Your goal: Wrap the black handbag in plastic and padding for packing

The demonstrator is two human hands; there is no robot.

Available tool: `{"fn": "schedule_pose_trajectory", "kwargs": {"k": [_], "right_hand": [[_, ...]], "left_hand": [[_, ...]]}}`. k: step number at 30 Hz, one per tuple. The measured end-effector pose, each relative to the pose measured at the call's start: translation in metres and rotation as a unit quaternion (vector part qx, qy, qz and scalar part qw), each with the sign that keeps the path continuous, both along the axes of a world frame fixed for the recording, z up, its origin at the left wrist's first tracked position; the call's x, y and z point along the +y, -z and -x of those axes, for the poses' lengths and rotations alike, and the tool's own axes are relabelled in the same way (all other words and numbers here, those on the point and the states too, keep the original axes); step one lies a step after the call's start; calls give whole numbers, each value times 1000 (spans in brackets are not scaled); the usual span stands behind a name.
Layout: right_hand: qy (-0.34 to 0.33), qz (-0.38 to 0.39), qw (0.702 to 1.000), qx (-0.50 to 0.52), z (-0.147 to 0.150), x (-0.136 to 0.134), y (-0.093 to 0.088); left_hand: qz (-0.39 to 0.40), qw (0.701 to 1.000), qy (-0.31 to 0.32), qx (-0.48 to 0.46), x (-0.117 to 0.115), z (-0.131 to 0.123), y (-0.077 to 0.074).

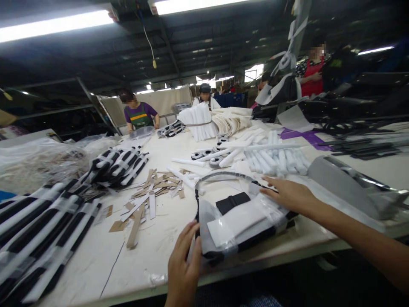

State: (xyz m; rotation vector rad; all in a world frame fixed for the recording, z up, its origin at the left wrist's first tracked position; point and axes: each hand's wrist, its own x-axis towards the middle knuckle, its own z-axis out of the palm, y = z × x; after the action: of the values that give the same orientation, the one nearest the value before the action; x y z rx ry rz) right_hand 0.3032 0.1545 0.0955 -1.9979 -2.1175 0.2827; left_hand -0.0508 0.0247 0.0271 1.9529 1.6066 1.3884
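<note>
In front of me on the table lies a black-edged bag (204, 209) with a looped strap (223, 175) wrapped in clear film. White foam sheet (243, 219) is taped across its face, and a black flap or buckle piece (233, 202) shows above the foam. My left hand (185, 260) pinches the bag's left edge between thumb and fingers. At the upper right, my right hand (287, 194) closes its fingers on the bag where the strap meets it. Part of that grip is hidden.
Wrapped black-and-white straps (57, 230) are piled at left. Cardboard scraps (156, 187), white foam tubes (271, 157) and a tied foam bundle (198, 121) lie farther back. A grey sheet roll (348, 183) sits at right. Several people work beyond, one in a green apron (140, 119).
</note>
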Motion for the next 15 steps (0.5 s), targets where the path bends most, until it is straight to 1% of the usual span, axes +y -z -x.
{"fn": "schedule_pose_trajectory", "kwargs": {"k": [1, 3, 5, 6, 8, 10, 12, 14, 15], "right_hand": [[18, 30, 999, 13, -12, -5, 4], [14, 61, 996, 68, -24, -13, 15], [10, 49, 991, 123, -24, -20, 24], [16, 37, 989, 144, -22, -23, 26], [21, -3, 983, 183, -13, -26, 25], [1, -67, 971, 231, -4, -26, 19], [-40, -127, 951, 279, 6, -21, 10], [-86, -148, 935, 311, 13, -11, 0], [-98, -145, 931, 321, 15, -5, -5]], "left_hand": [[36, 999, -19, -35, 7, 3, 2], [112, 988, -22, -104, 22, 2, 4], [182, 967, -22, -176, 34, -4, 2], [210, 955, -27, -207, 38, -8, -2], [232, 937, -47, -256, 42, -14, -16], [191, 939, -66, -278, 44, -16, -36], [108, 952, -88, -272, 44, -15, -59], [28, 965, -96, -244, 44, -12, -77], [1, 970, -95, -225, 44, -10, -83]]}}
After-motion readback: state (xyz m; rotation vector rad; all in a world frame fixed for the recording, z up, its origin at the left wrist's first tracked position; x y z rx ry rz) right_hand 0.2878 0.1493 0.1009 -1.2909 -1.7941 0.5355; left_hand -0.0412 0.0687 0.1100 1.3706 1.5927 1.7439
